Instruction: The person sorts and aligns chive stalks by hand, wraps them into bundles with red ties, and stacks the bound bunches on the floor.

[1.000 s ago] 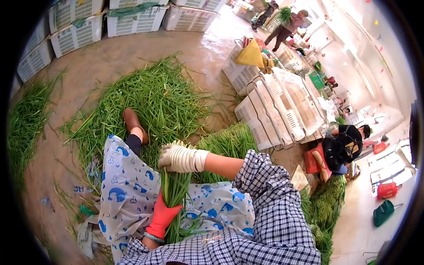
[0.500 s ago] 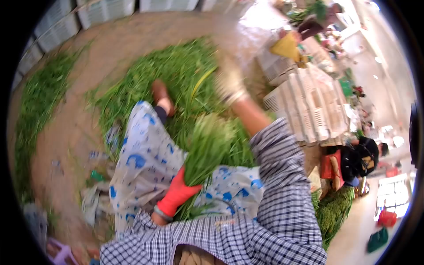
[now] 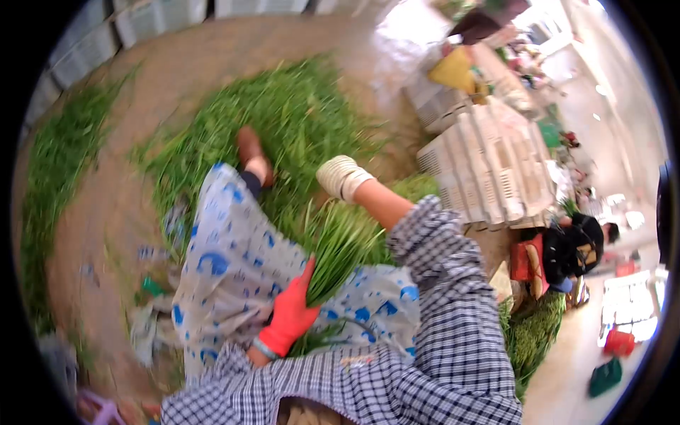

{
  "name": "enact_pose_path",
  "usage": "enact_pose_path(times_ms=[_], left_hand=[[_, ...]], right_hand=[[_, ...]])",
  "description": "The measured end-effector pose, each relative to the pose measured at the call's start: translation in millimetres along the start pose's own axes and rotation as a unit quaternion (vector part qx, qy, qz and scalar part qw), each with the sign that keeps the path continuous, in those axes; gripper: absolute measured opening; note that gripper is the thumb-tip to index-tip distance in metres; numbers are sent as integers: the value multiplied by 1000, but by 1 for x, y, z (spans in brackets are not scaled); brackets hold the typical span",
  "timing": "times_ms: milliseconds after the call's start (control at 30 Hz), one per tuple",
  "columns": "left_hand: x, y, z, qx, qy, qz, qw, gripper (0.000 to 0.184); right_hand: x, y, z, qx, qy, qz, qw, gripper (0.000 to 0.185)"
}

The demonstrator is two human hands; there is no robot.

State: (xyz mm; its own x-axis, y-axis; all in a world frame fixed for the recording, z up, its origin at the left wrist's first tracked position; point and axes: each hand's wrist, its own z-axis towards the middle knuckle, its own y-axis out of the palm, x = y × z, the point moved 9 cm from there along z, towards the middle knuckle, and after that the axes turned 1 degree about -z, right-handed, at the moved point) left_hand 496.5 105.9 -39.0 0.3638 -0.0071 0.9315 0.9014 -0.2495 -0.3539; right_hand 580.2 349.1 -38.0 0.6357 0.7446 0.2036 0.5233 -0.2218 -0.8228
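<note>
My left hand [image 3: 289, 317], in a red glove, is wrapped around a bunch of long green stalks [image 3: 338, 249] held over my lap. The stalks fan out away from me and to the right. My right hand [image 3: 341, 177], in a whitish glove, is just beyond the far end of the bunch, above the loose greens. Its fingers look curled in, but their tips are hidden from this side, so I cannot see what they hold. A white plastic apron with blue prints [image 3: 223, 262] covers my legs, and some green stems lie on it near my left wrist.
Loose green leaves [image 3: 283, 106] cover the floor around my foot, with another strip of greens [image 3: 60, 184] at the left. Stacked white crates [image 3: 489, 163] stand at the right, more crates [image 3: 159, 21] at the top left. A person in black [image 3: 577, 244] is at the right.
My right hand has swung back toward me from over the leaf pile and is less blurred. The bunch in my left hand has tilted to the right.
</note>
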Motion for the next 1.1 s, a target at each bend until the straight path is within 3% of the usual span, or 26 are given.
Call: enact_pose_path(times_ms=[67, 100, 133, 167, 200, 233, 267, 300, 367, 467, 500, 533, 567, 600, 633, 700, 733, 833, 900, 933, 1000, 1067, 1100], left_hand=[[8, -4, 1, 3, 11, -48, 999, 85], [15, -8, 3, 13, 23, -82, 996, 83], [16, -11, 3, 23, 27, -116, 993, 82], [16, -13, 2, 25, 43, -115, 992, 82], [8, -8, 5, -6, 17, -204, 979, 82], [0, -3, 5, -39, -13, -290, 956, 82], [0, -8, 4, -37, -3, -289, 957, 82], [-3, -9, 1, -67, -17, -344, 936, 81], [-9, -5, -5, -94, -35, -437, 894, 81], [-17, -2, -17, -112, -109, -488, 859, 77], [-27, 4, -20, -151, -137, -485, 850, 76], [-33, 5, -20, -154, -134, -480, 853, 76], [-36, 7, -21, -157, -119, -480, 855, 76], [-38, 8, -25, -158, -108, -481, 856, 77], [-26, 1, -26, -147, -97, -494, 851, 76], [-7, -7, -34, -120, -151, -534, 823, 74], [2, -11, -36, -102, -164, -552, 811, 69], [8, -19, -25, -60, -137, -521, 840, 65], [4, -15, -17, -75, -123, -525, 839, 68], [8, -12, -16, -83, -121, -534, 833, 70], [-4, -4, -13, -63, -112, -543, 830, 70], [-13, 1, -19, -52, -107, -548, 828, 71], [-7, -1, -18, -30, -121, -535, 836, 71]], right_hand=[[77, -21, -13, -72, 120, -21, 990, 29], [100, -32, -25, -61, 142, -34, 987, 29], [106, -38, -36, 6, 125, 173, 977, 44], [104, -48, -46, 75, 91, 374, 920, 61], [71, -59, -66, -51, 94, 430, 896, 83], [39, -39, -75, -107, 92, 635, 759, 82], [16, -19, -54, -91, -91, 585, 801, 62], [-5, 1, -45, -50, -266, 538, 798, 45], [-13, -4, -59, -70, -131, 685, 714, 38], [-5, 12, -37, 26, -52, 782, 621, 37], [6, -14, -50, 85, 44, 700, 708, 30], [29, -38, -50, 194, 50, 498, 844, 27], [45, -61, -52, 286, 55, 259, 921, 24], [92, -63, -56, 262, 170, 300, 901, 25], [124, -64, -68, 303, 218, 373, 849, 29], [168, -57, -108, 427, 227, 574, 662, 38], [180, -52, -121, 445, 214, 629, 600, 43], [114, -68, -113, 268, 171, 701, 639, 74], [27, -81, -111, 94, 33, 603, 792, 55], [7, -60, -106, 142, -110, 690, 701, 50], [-5, -66, -123, 168, -32, 738, 653, 43], [6, -41, -115, 211, -14, 781, 588, 35], [14, -31, -110, 223, 26, 748, 624, 33]])
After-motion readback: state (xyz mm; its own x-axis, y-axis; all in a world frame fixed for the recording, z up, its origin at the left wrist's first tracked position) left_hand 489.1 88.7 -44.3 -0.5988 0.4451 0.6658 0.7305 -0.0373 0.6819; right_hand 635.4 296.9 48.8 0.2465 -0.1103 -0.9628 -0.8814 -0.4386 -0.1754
